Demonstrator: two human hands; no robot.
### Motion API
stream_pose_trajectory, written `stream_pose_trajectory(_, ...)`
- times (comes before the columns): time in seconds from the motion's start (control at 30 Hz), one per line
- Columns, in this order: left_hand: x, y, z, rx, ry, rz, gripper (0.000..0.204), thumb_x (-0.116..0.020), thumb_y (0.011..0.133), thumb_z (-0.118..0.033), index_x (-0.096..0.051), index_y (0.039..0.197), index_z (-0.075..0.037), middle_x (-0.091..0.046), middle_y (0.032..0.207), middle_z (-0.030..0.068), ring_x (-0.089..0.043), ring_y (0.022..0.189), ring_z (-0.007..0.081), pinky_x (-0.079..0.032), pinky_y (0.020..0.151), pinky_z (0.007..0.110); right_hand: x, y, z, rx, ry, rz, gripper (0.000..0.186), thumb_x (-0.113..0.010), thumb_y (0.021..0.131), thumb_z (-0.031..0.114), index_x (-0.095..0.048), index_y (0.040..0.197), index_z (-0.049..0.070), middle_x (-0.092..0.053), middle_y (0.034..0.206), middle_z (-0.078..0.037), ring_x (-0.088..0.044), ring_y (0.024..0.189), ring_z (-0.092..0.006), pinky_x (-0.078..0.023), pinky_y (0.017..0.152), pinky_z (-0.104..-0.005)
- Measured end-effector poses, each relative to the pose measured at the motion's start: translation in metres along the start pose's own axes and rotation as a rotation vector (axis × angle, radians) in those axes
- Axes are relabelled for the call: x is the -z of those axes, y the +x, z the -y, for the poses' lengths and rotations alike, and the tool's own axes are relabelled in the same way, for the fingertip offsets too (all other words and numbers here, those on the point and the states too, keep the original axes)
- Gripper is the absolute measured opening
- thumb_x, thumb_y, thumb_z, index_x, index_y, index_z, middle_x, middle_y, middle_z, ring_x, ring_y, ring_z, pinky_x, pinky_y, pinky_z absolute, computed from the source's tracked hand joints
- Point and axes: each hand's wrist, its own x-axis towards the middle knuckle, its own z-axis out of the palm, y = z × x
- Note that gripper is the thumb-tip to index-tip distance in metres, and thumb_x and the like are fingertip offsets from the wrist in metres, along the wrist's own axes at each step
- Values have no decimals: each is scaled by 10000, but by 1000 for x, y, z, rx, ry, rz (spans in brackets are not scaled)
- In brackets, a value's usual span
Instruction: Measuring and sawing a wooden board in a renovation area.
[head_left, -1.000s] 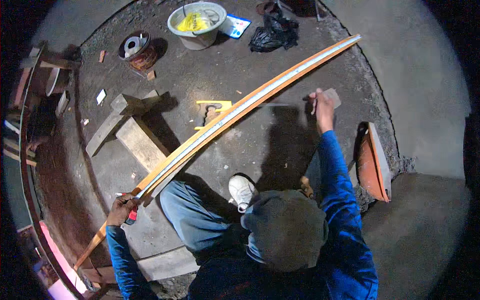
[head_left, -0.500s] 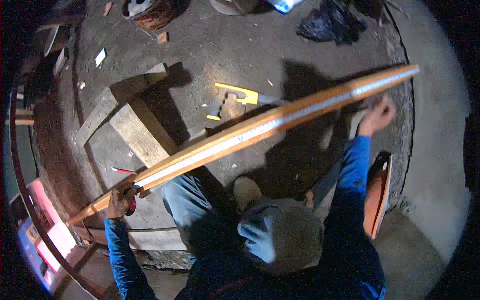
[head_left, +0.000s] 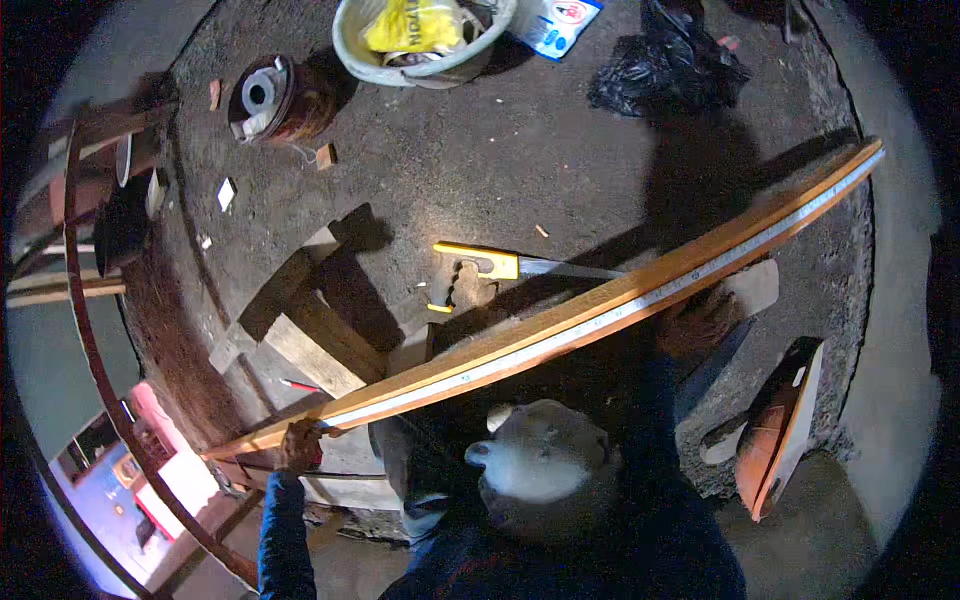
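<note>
A long wooden board [head_left: 660, 272] slants across the view, its far end up at the right. Along its near face runs a white tape measure blade [head_left: 560, 343]. My left hand [head_left: 298, 445] is closed at the board's lower left end, around the tape measure's case, of which a little red shows. In shadow just under the board's right half is my right hand [head_left: 695, 325]; its fingers are too dark to make out. Beyond the board lies a saw with a yellow handle [head_left: 505, 263], its blade partly behind the wood. A red pencil [head_left: 300, 386] lies near my left hand.
Wooden blocks [head_left: 315, 350] stand under the board's left part. Farther off are a bucket [head_left: 425, 75] holding a yellow bag, a rusty can [head_left: 305, 110] and a black plastic bag [head_left: 665, 75]. At right, an orange-brown pan-like object [head_left: 770, 440] leans near the wall [head_left: 900, 400].
The whole view has shifted, with more of the far floor showing. My right hand has moved from near the board's far right end back toward its middle. My left hand keeps its hold.
</note>
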Motion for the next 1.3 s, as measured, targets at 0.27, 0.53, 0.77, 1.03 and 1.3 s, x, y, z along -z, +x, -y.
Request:
stream_pose_trajectory(0.27, -10, -6, 19, 20, 25, 32, 143, -552, 855, -131, -648, 930, -57, -612, 821, 163, -583, 790, 348, -452, 698, 453, 7, 6, 12, 49, 68, -98, 625, -370, 939, 564, -503, 1318, 85, -424, 1390, -228, -422, 1260, -394, -328, 1026, -553)
stream_pose_trajectory(0.53, 22, -5, -16, -37, 103, 66, 338, -538, 663, 12, -636, 974, -75, -598, 960, 161, -576, 888, 341, -471, 771, 502, -33, 26, -16, -486, 39, 237, 805, -507, 799, 713, -531, 1280, 68, -609, 1111, -213, -427, 1250, -395, -374, 993, -510)
stream_pose_trajectory(0.77, -1, 15, -9, -199, 85, -51, 311, -556, 652, -14, -622, 954, -49, -593, 973, 174, -569, 897, 365, -463, 789, 519, -106, 71, -104, -196, -344, -359, 652, -458, 871, 634, -504, 1284, 133, -540, 1265, -158, -477, 1153, -438, -419, 855, -601)
stream_pose_trajectory(1.03, -4, -1, 10, -209, 163, 14, 233, -531, 704, 23, -604, 916, -38, -554, 856, 149, -541, 803, 331, -410, 661, 473, -17, 1, 10, -19, -245, -128, 639, -455, 878, 593, -461, 1328, 140, -476, 1327, -162, -461, 1183, -429, -414, 907, -566)
stream_pose_trajectory(1.3, -34, -31, 62, 569, -467, 248, 259, -563, 644, -49, -569, 903, -37, -538, 922, 167, -525, 868, 354, -415, 726, 474, -4, 24, 18, 74, -210, 166, 634, -453, 884, 552, -419, 1371, 148, -411, 1390, -166, -444, 1214, -420, -409, 959, -531)
